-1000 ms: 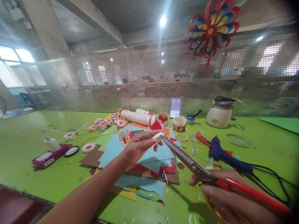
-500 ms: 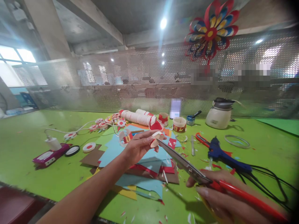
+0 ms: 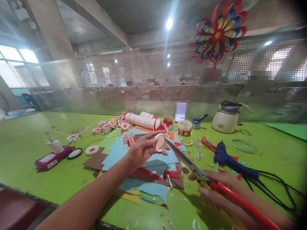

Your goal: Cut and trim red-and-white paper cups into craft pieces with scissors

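My left hand [image 3: 145, 148] pinches a small round cream paper piece [image 3: 160, 143] with a pale inner face, held above a pile of coloured paper. In my right hand [image 3: 223, 188] is a pair of scissors [image 3: 185, 161] with red handles. Their blades point up and left, and the tips are close to the right edge of the paper piece; I cannot tell whether they touch it. Beneath my left hand lie light blue paper sheets [image 3: 120, 156], with brown, red and yellow ones among them. Paper scraps are strewn around the pile.
A blue glue gun [image 3: 225, 156] with a black cord lies right, beside a red cutter [image 3: 208, 143]. Behind stand stacked paper cups [image 3: 142, 120], a cut cup [image 3: 184, 127], a phone [image 3: 180, 111] and a white kettle [image 3: 225, 119]. A purple power strip [image 3: 51, 159] sits left.
The round paper piece has turned so more of its pale face shows. The scissors have shifted slightly left and their tips now sit higher, by the piece's upper right edge.
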